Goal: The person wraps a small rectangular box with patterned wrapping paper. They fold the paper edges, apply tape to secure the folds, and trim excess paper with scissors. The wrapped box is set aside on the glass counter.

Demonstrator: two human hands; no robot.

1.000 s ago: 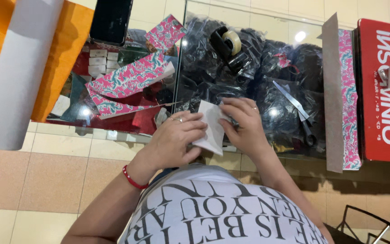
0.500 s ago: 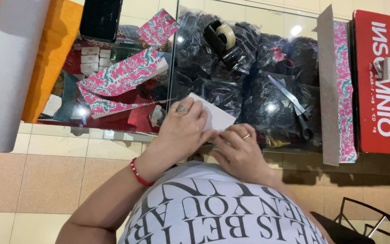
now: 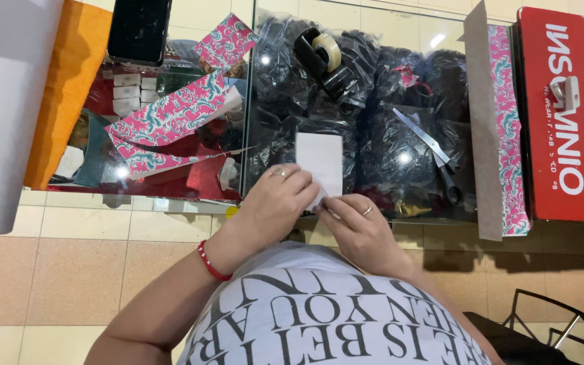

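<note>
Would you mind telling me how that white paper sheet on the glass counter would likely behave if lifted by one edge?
The white paper sheet looks thin and flat, so it is probably light and floppy. On the smooth glass counter it would likely slide easily. Both hands, left and right, pinch its near edge.

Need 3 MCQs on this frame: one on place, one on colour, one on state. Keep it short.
1. Where do the scissors lie?
A. right of the white paper
B. on the phone
C. on the floor

2. What colour is the bracelet on the left wrist?
A. blue
B. red
C. green

3. What are both hands doing?
A. holding scissors
B. pinching the white paper's near edge
C. resting apart

Answers: 1 A, they lie on the glass counter to its right; 2 B, red beads show; 3 B, left hand and right hand meet there.
</note>
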